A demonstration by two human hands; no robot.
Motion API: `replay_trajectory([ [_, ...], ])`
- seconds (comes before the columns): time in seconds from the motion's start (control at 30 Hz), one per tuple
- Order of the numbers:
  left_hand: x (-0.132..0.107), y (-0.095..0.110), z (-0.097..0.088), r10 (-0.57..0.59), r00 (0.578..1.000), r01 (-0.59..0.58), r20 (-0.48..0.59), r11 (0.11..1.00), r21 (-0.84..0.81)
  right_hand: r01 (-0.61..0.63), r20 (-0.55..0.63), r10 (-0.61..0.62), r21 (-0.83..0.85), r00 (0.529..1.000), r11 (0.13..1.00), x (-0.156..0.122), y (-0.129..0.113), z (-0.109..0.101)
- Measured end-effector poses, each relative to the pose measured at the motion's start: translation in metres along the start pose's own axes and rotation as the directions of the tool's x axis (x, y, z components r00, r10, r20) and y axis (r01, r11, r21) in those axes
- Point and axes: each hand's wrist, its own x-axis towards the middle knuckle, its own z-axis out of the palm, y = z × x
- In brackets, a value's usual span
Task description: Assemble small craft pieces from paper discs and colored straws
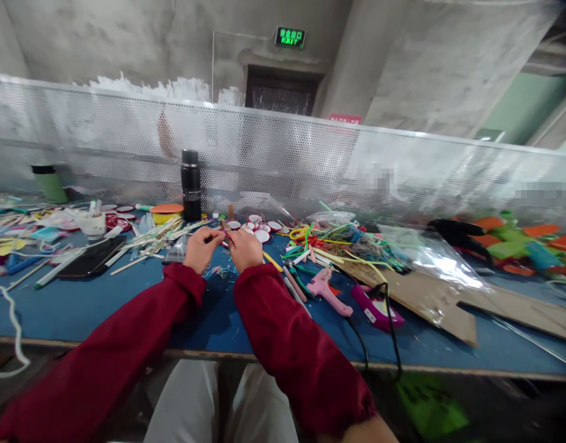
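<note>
Both my arms in dark red sleeves reach out over a blue table (80, 307). My left hand (200, 247) and my right hand (244, 248) meet above the table, fingers curled in a pinch. Between them is a small red piece (226, 235), thin and partly hidden by the fingers; I cannot make out what it is. Round red-and-white discs (261, 235) lie just beyond the hands. Thin scraps lie on the table under the hands.
A black flask (191, 184) stands behind the hands by a perforated metal screen (310, 160). A pink glue gun (326, 289) and a magenta one (375, 307) lie right, near pipe cleaners (338, 243), cardboard (430, 295) and plastic bags. Sticks, a dark tablet (91, 257) and a cup sit left.
</note>
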Motion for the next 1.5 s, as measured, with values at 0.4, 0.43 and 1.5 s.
replay_trajectory([
  [0.4, -0.003, 0.005, 0.007, -0.250, 0.966, 0.256, 0.065, 0.903, -0.343, -0.041, -0.107, 0.059, 0.159, 0.992, 0.986, -0.002, 0.002, 0.005],
  [0.43, -0.003, 0.005, 0.007, -0.252, 0.965, 0.260, 0.068, 0.902, -0.344, -0.044, -0.109, 0.064, 0.175, 0.992, 0.984, -0.003, 0.002, 0.005],
  [1.5, -0.004, -0.006, 0.011, -0.222, 0.965, 0.239, 0.136, 0.964, -0.120, -0.220, -0.123, 0.303, 0.447, 0.945, 0.867, 0.000, 0.013, 0.017],
])
